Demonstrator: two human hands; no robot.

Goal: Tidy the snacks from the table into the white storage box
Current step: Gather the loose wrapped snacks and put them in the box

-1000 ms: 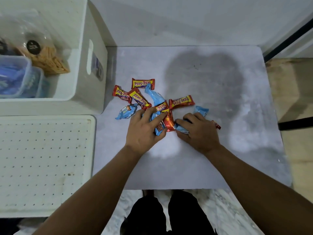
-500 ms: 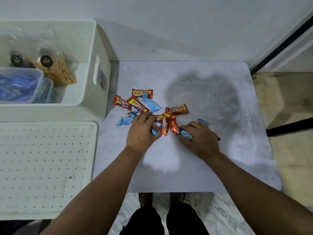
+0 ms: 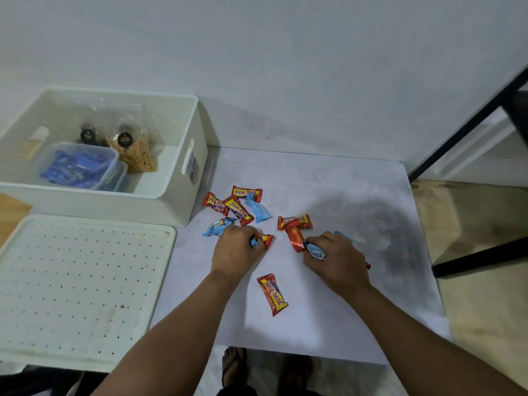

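Red-and-yellow foil snack bar [image 3: 272,294] now lies alone, dropped from the bunch; left hand [image 3: 237,250] grips two wrappers, right hand [image 3: 334,258] grips a blue packet [image 3: 315,250]; regather it.

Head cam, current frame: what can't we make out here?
- Snacks gripped in the left hand: count hidden by curled fingers.
- Packets under the right hand: mostly covered; only ends show.
- White storage box: left part cut by the frame edge.
- Black round labels on clear bags: too small to read.
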